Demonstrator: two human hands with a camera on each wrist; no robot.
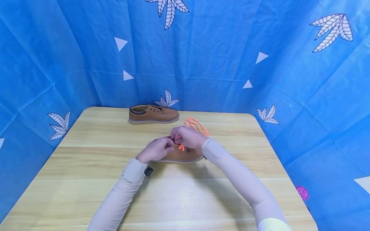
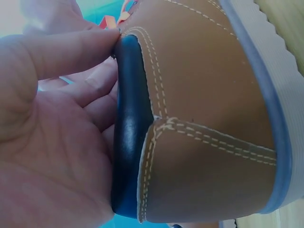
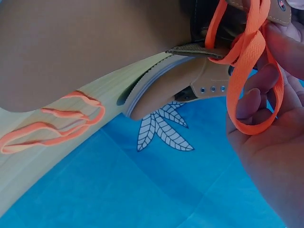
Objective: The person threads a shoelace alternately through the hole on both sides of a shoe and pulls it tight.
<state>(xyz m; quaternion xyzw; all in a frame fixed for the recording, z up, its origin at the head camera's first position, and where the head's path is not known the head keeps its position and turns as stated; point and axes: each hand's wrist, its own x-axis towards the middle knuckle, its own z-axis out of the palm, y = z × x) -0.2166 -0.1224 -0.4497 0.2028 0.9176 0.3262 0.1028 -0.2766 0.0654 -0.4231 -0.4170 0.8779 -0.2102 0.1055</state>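
Note:
A brown shoe [image 1: 176, 156] stands on the table with its toe to the right. My left hand [image 1: 156, 150] holds its collar near the eyelets; in the left wrist view the thumb presses the top of the black collar edge [image 2: 129, 123], fingers on the inner side. Over the shoe's opening, my right hand [image 1: 189, 136] pinches an orange shoelace [image 1: 181, 147]. The right wrist view shows that shoelace [image 3: 244, 61] threaded through the shoe and hanging in a loop by the curled fingers. The exact pinch point is partly hidden.
A second brown shoe [image 1: 166, 116], its eyelets unlaced, stands near the table's back edge. Another orange shoelace [image 1: 206, 132] lies looped on the table [image 1: 231, 134], behind the right hand. A blue patterned curtain [image 1: 214, 54] hangs around the back and sides.

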